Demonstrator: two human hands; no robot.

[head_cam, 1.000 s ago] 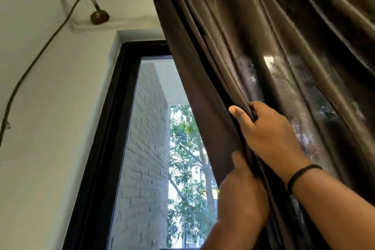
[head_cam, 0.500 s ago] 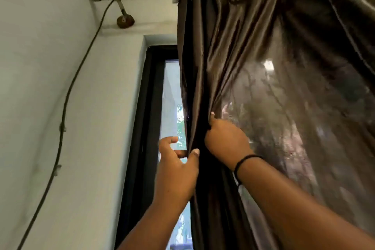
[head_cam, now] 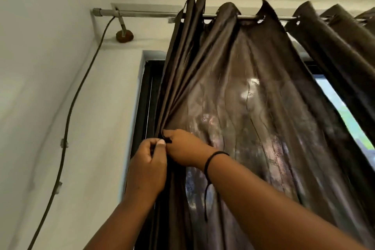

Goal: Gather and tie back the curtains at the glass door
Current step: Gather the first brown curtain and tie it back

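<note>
Gripping the curtain [head_cam: 233, 91] edge: left hand [head_cam: 147, 168], fingers curled, thumb pinching folds | right hand [head_cam: 185, 147] closed on same folds, touching left | curtain bunched at door frame [head_cam: 145, 95] left side, hung from rod [head_cam: 146, 14] | cable [head_cam: 69, 111] along wall

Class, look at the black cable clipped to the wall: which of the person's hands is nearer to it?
Left. The left hand pinches the curtain edge on the cable's side; the right hand grips folds just beyond it.
</note>
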